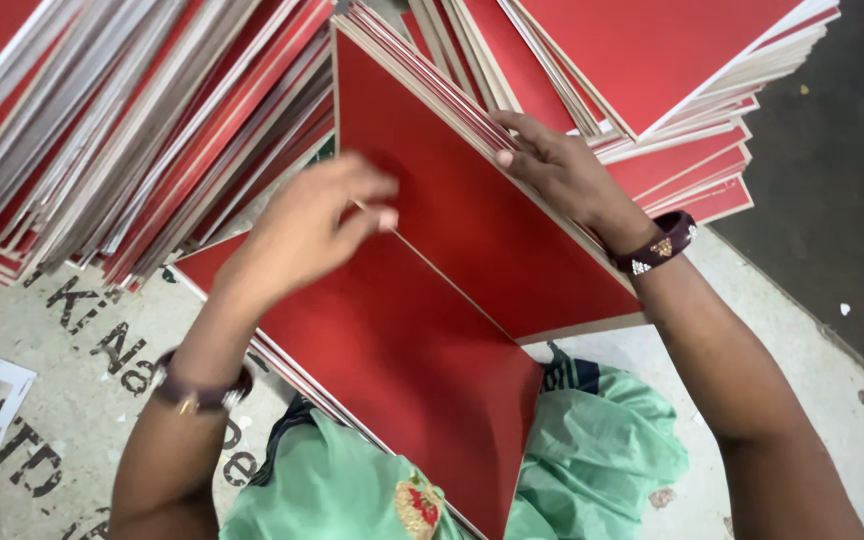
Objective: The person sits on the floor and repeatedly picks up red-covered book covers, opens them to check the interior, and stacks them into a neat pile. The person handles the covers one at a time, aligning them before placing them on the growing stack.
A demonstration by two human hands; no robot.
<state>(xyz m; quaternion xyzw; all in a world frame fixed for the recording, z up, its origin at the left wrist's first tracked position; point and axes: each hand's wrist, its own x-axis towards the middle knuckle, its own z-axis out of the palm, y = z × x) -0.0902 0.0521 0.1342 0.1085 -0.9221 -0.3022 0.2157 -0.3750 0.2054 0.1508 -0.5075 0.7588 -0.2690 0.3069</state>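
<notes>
A tilted bundle of red boards (472, 200) with pale edges stands in front of me. My right hand (552, 165) grips its upper edge, fingers curled over the stacked edges. My left hand (312, 225) pinches the corner of a thin red sheet near the bundle's face. A flat red board (402, 370) lies below on my lap, over green cloth (592, 450). Each wrist carries a dark bangle.
Leaning rows of red boards (132, 130) fill the upper left. Another stack of red boards (692, 60) lies at the upper right. A pale printed floor sheet (52, 400) is at the left, dark floor (842, 180) at the right.
</notes>
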